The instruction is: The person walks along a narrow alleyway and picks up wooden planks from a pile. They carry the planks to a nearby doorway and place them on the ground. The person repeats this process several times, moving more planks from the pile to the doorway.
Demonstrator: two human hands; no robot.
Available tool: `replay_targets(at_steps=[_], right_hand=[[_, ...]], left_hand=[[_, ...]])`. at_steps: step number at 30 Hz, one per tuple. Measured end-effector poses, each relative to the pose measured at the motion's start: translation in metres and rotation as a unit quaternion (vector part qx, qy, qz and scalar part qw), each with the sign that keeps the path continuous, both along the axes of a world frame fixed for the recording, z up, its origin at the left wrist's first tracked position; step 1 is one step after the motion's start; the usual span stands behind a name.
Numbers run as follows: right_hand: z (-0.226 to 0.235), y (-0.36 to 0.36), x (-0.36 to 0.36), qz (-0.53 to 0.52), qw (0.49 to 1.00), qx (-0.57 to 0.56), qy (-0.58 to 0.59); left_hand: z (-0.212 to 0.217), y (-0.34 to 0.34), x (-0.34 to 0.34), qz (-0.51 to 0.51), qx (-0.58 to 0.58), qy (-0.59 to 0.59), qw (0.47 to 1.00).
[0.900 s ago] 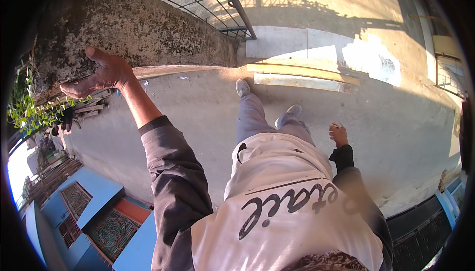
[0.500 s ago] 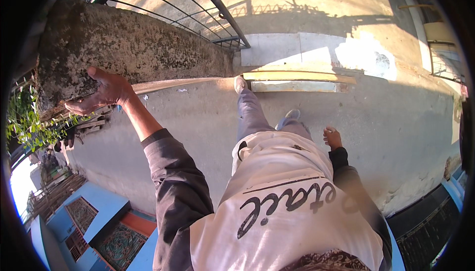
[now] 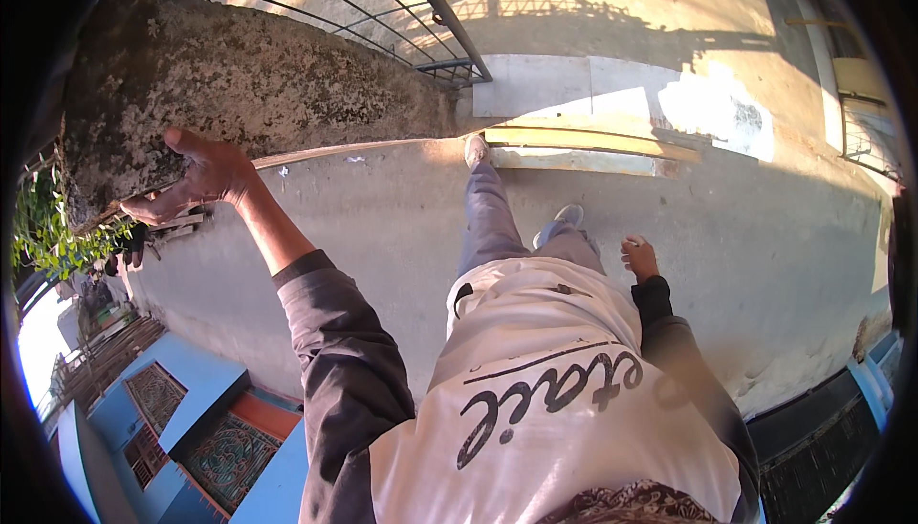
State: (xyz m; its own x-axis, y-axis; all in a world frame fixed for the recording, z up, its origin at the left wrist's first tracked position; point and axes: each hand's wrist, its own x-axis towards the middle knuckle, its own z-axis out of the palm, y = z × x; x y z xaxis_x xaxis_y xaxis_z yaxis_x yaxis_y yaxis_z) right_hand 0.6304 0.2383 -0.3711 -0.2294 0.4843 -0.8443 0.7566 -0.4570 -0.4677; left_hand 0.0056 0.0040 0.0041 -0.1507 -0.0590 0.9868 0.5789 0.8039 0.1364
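My left hand (image 3: 206,175) rests against the edge of a rough, dark-stained concrete wall (image 3: 277,84) at the left. Its thumb and fingers are spread apart on the concrete, and the hand lifts nothing. Lower at the right, my right hand (image 3: 641,257) hangs beside my thigh with its fingers loosely curled; I see nothing in them. One shoe (image 3: 476,148) is at the left end of a low step with a yellow edge (image 3: 593,141) and a pale blue front (image 3: 574,161). The other shoe (image 3: 570,214) is farther back on the grey ground.
A dark metal gate (image 3: 435,19) stands beyond the wall. Pale flat slabs (image 3: 531,85) lie past the step, with sunlit ground behind them. Leafy green branches (image 3: 57,228) are at the far left. A blue building (image 3: 206,371) with ornate grilles stands at the lower left.
The view has shifted slightly, and the step and gate sit a little farther right and higher. My left hand keeps its place on the wall; my right hand stays beside my thigh.
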Motion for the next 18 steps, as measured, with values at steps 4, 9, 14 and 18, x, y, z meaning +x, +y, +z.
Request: replay_targets(at_steps=[4, 9, 14, 18], right_hand=[[-0.005, 0.004, -0.007, 0.010, 1.000, 0.002, 0.003], [-0.005, 0.008, -0.007, -0.029, 0.998, 0.034, 0.037], [0.005, 0.008, 0.013, -0.020, 0.998, 0.051, 0.023], [0.001, -0.002, 0.041, -0.030, 0.998, 0.057, -0.004]], left_hand=[[-0.002, 0.001, -0.006, 0.013, -0.007, 0.005, 1.000], [0.001, 0.000, -0.005, 0.015, -0.014, 0.017, 1.000], [0.002, 0.013, 0.005, 0.025, -0.002, 0.008, 1.000], [-0.005, -0.004, -0.014, 0.043, -0.016, 0.042, 0.998]])
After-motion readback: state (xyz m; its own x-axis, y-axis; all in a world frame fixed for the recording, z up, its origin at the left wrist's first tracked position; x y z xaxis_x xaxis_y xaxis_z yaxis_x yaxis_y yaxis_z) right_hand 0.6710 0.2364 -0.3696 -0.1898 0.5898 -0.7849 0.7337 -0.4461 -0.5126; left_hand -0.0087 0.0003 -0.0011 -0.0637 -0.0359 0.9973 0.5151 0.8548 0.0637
